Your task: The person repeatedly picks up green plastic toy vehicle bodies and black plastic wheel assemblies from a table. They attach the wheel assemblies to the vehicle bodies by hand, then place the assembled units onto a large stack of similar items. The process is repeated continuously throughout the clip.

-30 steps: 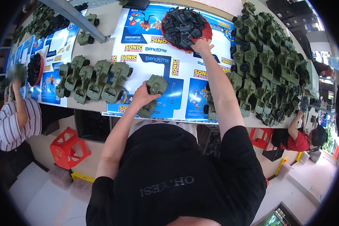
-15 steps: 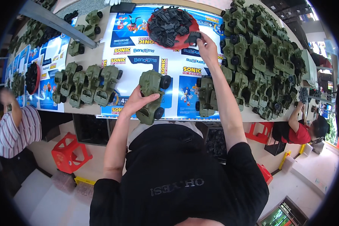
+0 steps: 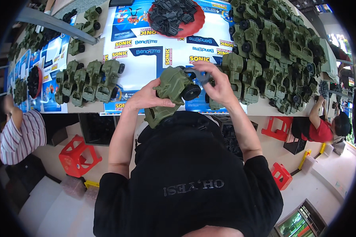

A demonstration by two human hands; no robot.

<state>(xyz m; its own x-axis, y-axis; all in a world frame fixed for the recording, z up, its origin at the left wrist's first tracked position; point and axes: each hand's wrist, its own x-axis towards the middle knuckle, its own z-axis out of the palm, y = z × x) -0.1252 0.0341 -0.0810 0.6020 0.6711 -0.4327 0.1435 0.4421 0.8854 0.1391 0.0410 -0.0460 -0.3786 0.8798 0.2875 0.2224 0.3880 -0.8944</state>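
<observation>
An olive-green toy vehicle (image 3: 171, 85) with black wheels is gripped by my left hand (image 3: 148, 98), its thumb lying across the body. It is held tilted above the table's front edge. My right hand (image 3: 218, 86) has a dark grey plastic part (image 3: 202, 76) between thumb and fingers, close beside the vehicle's far end and wheel. Whether the part touches the vehicle I cannot tell. Farther back, a red plate (image 3: 200, 24) carries a heap of similar dark plastic parts (image 3: 171, 17).
Rows of green toy vehicles (image 3: 271, 41) are packed on the right, with a smaller group (image 3: 91, 81) on the left. Printed sheets (image 3: 142, 65) cover the table. A grey metal bar (image 3: 59, 24) crosses the upper left. Red stools (image 3: 78, 156) and co-workers (image 3: 21, 132) are at the sides.
My right hand has come back from the red plate to the vehicle, bringing a dark plastic part. My left hand has raised and tilted the vehicle. The whole view has shifted slightly.
</observation>
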